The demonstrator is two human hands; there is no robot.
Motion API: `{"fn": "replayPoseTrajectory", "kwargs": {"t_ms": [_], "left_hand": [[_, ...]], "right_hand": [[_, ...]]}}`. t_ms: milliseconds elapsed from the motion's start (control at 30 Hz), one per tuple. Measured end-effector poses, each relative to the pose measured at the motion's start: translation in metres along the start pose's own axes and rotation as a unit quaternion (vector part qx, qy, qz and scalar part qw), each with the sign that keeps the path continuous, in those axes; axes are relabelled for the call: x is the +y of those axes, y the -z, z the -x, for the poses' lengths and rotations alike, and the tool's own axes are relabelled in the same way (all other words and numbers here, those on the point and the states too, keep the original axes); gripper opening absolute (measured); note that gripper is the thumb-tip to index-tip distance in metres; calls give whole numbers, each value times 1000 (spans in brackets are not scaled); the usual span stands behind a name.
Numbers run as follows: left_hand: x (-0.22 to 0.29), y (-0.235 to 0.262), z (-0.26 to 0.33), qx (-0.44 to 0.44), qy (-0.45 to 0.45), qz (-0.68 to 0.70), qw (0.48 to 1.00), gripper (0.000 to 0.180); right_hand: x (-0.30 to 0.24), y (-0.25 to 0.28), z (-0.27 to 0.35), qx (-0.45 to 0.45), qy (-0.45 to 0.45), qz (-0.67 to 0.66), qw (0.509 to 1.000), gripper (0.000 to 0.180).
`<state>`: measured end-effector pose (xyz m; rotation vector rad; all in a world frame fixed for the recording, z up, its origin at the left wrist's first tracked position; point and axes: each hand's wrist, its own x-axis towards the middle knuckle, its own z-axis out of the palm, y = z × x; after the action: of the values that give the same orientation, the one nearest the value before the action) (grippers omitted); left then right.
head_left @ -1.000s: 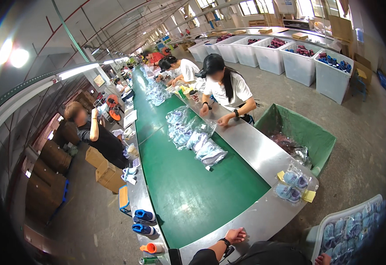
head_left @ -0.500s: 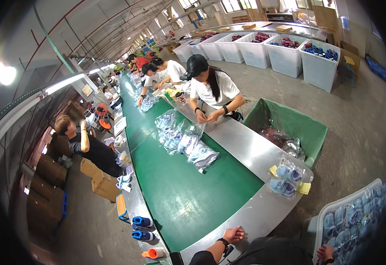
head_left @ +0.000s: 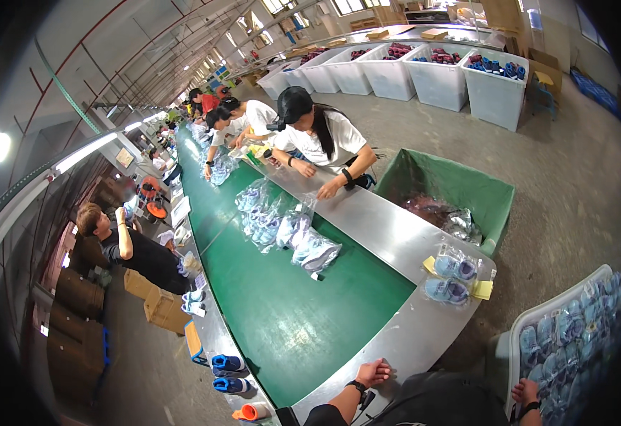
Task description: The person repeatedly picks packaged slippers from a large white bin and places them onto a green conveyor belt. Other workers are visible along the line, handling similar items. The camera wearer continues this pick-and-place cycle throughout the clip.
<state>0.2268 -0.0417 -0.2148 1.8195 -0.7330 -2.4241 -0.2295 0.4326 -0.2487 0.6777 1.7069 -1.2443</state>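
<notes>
My left hand [head_left: 373, 372] rests at the near edge of the metal counter [head_left: 403, 337], a black band on its wrist. Its fingers are loosely bent and slightly apart, with nothing in them. My right hand [head_left: 525, 391] is at the rim of a white plastic bin [head_left: 515, 358], fingers curled over it. Bagged light-blue shoes [head_left: 570, 348] lie in rows inside that bin. Ahead of my left hand, a pair of blue shoes [head_left: 447, 290] lies in a clear bag with yellow paper on the counter.
The green conveyor belt [head_left: 296, 312] carries several bagged shoes [head_left: 293, 231]. A co-worker [head_left: 317, 138] leans over its right side; another person [head_left: 136, 248] stands left. Dark-blue shoes [head_left: 229, 375] and an orange tape roll [head_left: 254, 411] sit near left. A green bin [head_left: 499, 206] stands right.
The whole view has shifted, so the scene sits higher and farther left. The nearest co-worker's hands have moved apart. My left hand stays on the counter, my right hand at the bin.
</notes>
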Motion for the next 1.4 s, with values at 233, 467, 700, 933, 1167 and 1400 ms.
{"fn": "replayPoseTrajectory", "kwargs": {"t_ms": [233,467,700,933,1167,1400], "left_hand": [[2,-2,5,6,-1,-6,1000,41],[2,-2,3,9,-6,-4,1000,40],[3,-3,5,6,-8,-10,1000,42],[2,-3,5,12,-10,-12,1000,42],[5,-5,8,17,-14,-27,999,42],[9,-7,11,13,-1,-28,1000,40]], "right_hand": [[-7,-6,14,-38,-1,-3,999,9],[-10,-14,26,-18,2,-1,1000,8],[-13,-18,29,4,-4,10,1000,9],[-14,-16,30,-3,3,5,1000,10],[-10,-15,27,-25,15,24,999,13],[-16,-17,45,-18,29,10,999,17]]}}
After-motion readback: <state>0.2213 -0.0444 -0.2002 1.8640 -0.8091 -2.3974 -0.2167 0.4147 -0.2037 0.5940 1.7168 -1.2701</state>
